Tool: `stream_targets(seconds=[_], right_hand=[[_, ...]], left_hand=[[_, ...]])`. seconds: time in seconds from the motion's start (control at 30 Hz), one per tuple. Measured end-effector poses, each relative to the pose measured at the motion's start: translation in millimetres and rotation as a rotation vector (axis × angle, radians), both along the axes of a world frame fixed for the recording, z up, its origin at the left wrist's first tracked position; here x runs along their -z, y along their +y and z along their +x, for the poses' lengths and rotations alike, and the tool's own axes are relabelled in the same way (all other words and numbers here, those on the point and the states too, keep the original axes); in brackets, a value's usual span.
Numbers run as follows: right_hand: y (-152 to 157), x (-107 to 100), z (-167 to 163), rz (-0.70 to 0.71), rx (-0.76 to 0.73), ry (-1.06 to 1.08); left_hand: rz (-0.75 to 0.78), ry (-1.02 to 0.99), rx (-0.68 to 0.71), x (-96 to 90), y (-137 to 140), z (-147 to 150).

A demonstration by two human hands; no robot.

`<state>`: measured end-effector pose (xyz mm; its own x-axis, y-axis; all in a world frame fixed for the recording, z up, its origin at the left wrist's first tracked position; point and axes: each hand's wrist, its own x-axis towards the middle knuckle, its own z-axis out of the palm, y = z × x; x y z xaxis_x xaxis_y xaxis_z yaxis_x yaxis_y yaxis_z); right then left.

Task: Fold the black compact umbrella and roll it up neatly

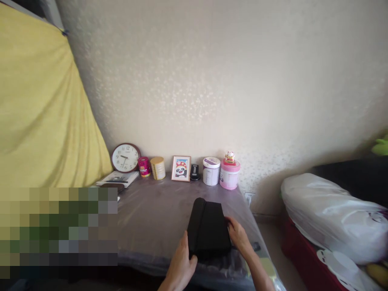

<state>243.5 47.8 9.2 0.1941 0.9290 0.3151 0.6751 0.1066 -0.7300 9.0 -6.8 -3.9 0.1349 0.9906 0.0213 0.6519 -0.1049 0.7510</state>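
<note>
A black box-like case (210,228) with a rounded ridge along its left side is held over the near right part of the table; its exact kind is unclear. My left hand (183,260) grips its lower left corner, the thumb on the near edge. On the opposite side, my right hand (238,234) holds the right edge, and its fingertips are partly hidden behind the case. The case is tilted slightly toward me. I cannot tell whether its underside touches the table.
Along the wall, the plastic-covered table (157,210) bears a clock (125,157), tins (158,168), a panda picture frame (181,168) and canisters (211,171), one topped by a lucky-cat figurine (229,157). White plastic bags (330,214) lie right. A yellow cloth (39,97) hangs left; pixelation covers the lower left.
</note>
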Motion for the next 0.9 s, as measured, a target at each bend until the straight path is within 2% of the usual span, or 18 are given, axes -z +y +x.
stream_targets(seconds=[0.17, 0.27, 0.37, 0.43, 0.6, 0.7, 0.8, 0.9], right_hand=[[-0.5, -19.7, -3.5, 0.006, 0.02, -0.072], [-3.0, -26.7, -9.6, -0.098, -0.015, -0.08], [-1.4, -31.0, -13.5, -0.17, 0.016, -0.062], [1.6, -35.4, -17.0, -0.181, 0.015, -0.007], [11.5, -55.7, -41.5, -0.209, -0.256, 0.398], [20.9, -63.5, -64.4, -0.194, -0.323, 0.584], [32.6, -59.9, -84.2, -0.177, -0.333, 0.594], [43.2, -47.9, -96.9, -0.18, -0.341, 0.546]], left_hand=[[-0.049, 0.089, 0.008, -4.9, -3.3, 4.4], [-0.064, 0.124, 0.013, -10.9, -5.7, 6.5], [-0.09, 0.184, 0.015, -17.1, -7.3, 8.7], [-0.112, 0.226, 0.01, -20.6, -8.1, 10.2], [-0.137, 0.275, 0.003, -26.1, -10.6, 14.1], [-0.124, 0.316, 0.003, -28.8, -12.3, 16.9], [-0.114, 0.349, 0.007, -31.6, -13.2, 19.1], [-0.11, 0.357, 0.008, -33.1, -12.9, 19.9]])
